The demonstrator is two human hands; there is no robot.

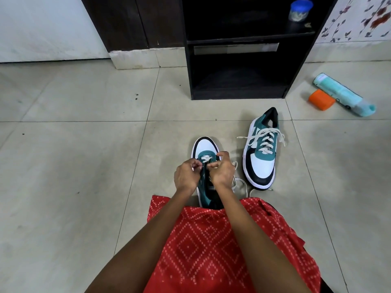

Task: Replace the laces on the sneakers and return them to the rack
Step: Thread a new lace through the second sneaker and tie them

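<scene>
The sneaker I'm lacing (206, 147) stands just below the middle of the frame, toe pointing away from me and heel tucked under the hem of my red patterned garment (211, 240). The cream lace (206, 159) crosses only the lowest eyelets near the toe. My left hand (187, 175) pinches the lace between thumb and forefinger on one side of the tongue, and my right hand (222, 170) pinches it on the other. Neither hand is loose. The spare lace tail (239, 185) loops on the tiles to the right of the shoe.

I judge the main risks to be the thin end slipping out of my pinch, a missed eyelet, or one side ending up longer than the other because I pulled unevenly. That loose tail could also snag under the sole.

The second sneaker (262, 153), to the right of centre, is already laced but untied. The dark rack (189, 70) stands at upper centre. A blue-lidded jar (298, 9) sits on its upper shelf. At the right edge lie a teal bottle (342, 95) and an orange container (321, 100).

I can read no brand or writing. The bottle's label is too small to make out.
</scene>
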